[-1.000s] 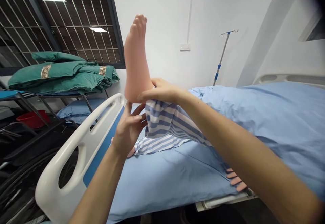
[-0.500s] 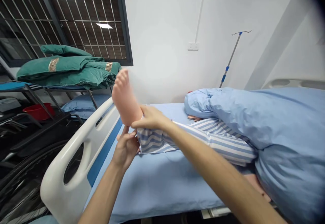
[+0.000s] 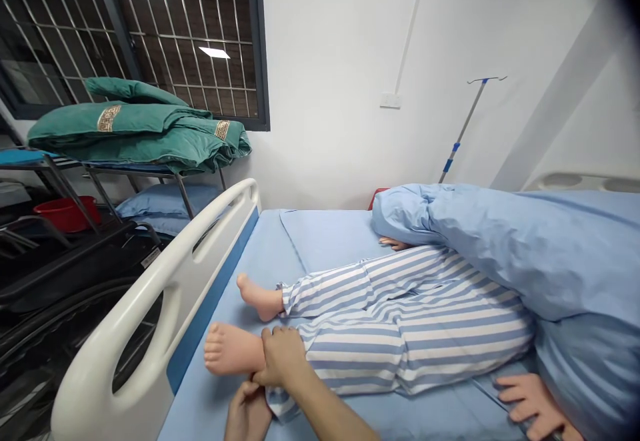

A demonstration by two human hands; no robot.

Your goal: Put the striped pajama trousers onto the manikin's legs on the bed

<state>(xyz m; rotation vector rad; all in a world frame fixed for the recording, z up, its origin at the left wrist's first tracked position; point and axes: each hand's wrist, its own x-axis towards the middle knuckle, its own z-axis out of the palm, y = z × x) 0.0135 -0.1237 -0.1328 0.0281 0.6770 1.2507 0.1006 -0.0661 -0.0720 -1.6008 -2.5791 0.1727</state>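
In the head view, the manikin's near foot (image 3: 235, 349), raised higher a moment earlier, had come down low over the blue bed sheet (image 3: 330, 234) beside the far foot (image 3: 261, 299), so the lowering looked nearly complete. The right hand (image 3: 284, 355) was curled closely over the near ankle (image 3: 257, 353); the left hand (image 3: 249, 411) lay just below, its fingers hidden, its grip impossible to tell

Metal bars (image 3: 193, 37) are crossing a dark window (image 3: 187, 17) where light patches (image 3: 215, 53) are glowing. Below it, green bedding (image 3: 145, 127) is resting on a metal-legged frame (image 3: 184, 196); right of the window, a white wall (image 3: 335, 87) is rising behind a hooked pole (image 3: 467, 121).
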